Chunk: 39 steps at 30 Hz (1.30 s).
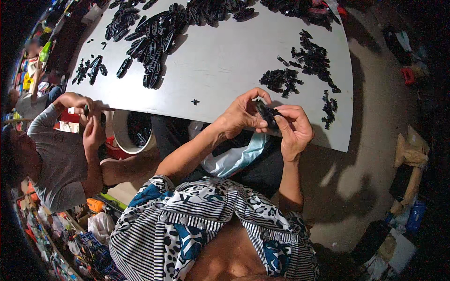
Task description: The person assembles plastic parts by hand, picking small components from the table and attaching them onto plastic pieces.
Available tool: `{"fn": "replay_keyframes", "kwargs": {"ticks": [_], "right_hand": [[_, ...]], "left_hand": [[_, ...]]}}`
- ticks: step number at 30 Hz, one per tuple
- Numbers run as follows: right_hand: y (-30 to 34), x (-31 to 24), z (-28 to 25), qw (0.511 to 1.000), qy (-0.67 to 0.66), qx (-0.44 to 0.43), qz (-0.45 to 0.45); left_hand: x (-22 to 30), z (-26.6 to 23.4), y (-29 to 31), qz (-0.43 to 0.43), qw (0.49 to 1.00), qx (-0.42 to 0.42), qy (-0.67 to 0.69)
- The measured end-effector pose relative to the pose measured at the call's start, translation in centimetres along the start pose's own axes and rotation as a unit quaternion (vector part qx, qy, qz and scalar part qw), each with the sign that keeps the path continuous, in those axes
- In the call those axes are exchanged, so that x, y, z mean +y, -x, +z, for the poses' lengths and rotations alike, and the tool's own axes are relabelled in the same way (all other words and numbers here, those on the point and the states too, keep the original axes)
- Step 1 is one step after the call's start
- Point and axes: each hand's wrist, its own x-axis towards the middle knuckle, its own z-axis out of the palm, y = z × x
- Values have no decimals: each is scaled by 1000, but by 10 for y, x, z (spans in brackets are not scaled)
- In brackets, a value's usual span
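Between my two hands, just over the table's near edge, is a small black plastic part (267, 114). My left hand (244, 114) grips its left side, thumb below and fingers curled above. From the other side, my right hand (294, 129) pinches it between thumb and fingers. Its exact shape is partly hidden by my fingertips. Just beyond my hands lies a pile of small black plastic pieces (281, 82). A single small black piece (195, 101) rests alone to the left, near the table edge.
The white table (211, 65) carries heaps of long black plastic parts (152, 47) at its far left. More small black pieces (314, 58) lie right. A co-worker (61, 150) sits at left, hands on a small dark part, beside a white bucket (123, 136). A pale plastic bag (239, 157) hangs below my hands.
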Motion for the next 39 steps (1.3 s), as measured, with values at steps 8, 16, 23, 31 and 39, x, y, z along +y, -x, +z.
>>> {"fn": "replay_keyframes", "kwargs": {"ticks": [8,16,23,31,39], "right_hand": [[-1,-14,6,993,115,-8,-41],[2,-14,7,972,219,-3,-86],[4,-11,3,957,252,-43,-134],[15,-4,2,986,103,-73,107],[28,-3,-2,968,138,-167,129]], "left_hand": [[-1,4,0,-5,999,45,-6],[-2,5,2,35,999,27,-32],[3,5,7,-31,997,40,51],[-1,6,15,56,994,70,-62],[-14,10,39,51,994,68,-66]]}}
